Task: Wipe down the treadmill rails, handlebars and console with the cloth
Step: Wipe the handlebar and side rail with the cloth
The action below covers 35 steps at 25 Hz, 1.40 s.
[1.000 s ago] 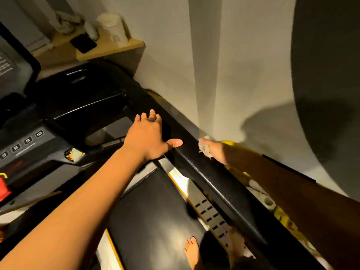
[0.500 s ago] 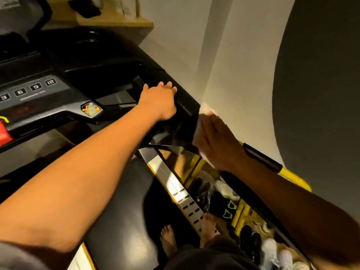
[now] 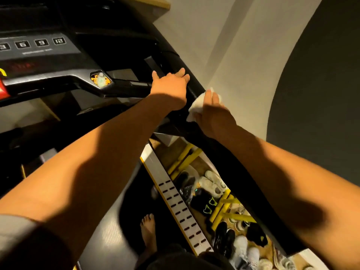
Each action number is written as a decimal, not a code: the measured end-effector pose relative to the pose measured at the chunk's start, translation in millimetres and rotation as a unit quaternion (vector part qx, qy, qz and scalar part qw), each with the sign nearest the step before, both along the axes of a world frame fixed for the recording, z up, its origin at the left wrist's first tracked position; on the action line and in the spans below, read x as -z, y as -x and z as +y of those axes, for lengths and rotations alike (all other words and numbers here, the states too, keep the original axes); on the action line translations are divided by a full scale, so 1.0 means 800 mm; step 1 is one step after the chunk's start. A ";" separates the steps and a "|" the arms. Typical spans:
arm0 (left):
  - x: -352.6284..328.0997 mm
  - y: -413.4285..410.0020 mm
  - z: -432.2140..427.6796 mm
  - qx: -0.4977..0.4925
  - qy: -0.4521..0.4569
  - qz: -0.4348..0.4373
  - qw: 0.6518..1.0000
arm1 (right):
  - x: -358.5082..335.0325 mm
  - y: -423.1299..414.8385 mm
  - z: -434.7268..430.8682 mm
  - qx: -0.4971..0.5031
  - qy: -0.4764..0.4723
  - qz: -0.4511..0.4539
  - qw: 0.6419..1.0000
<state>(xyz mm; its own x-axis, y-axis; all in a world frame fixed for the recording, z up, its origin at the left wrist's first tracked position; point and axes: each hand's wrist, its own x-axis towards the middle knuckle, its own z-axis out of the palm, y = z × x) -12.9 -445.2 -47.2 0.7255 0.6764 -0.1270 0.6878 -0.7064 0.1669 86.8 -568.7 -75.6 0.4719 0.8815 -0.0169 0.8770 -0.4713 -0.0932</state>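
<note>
Much of the white cloth (image 3: 195,106) is hidden under our right hand (image 3: 213,114). Only a bunched fold shows at the fingers and along the thumb side. That hand is closed round the cloth and presses it on the black handlebar (image 3: 172,59), just beside our left hand (image 3: 169,88). The left hand lies over the same bar with the thumb spread on the near side and the fingers bent over the top, their tips partly out of sight on the far side.

The handlebar's long axis runs from the console (image 3: 44,57) at upper left down toward lower right. Our right forearm covers its lower stretch. The console is cut off at the left edge. Its buttons read 6, 9 and 12, and a further one is clipped.

Below, the silver slotted side rail (image 3: 175,203) runs the same way beside the dark belt (image 3: 109,230), where a bare foot (image 3: 149,232) stands. Shoes (image 3: 212,184) sit on a yellow rack (image 3: 222,209) past the rail, dim and hard to tell apart.
</note>
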 end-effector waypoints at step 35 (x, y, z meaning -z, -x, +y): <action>0.023 -0.024 -0.506 0.279 -0.045 0.016 0.959 | 0.047 -0.012 -0.534 0.031 0.021 0.013 0.999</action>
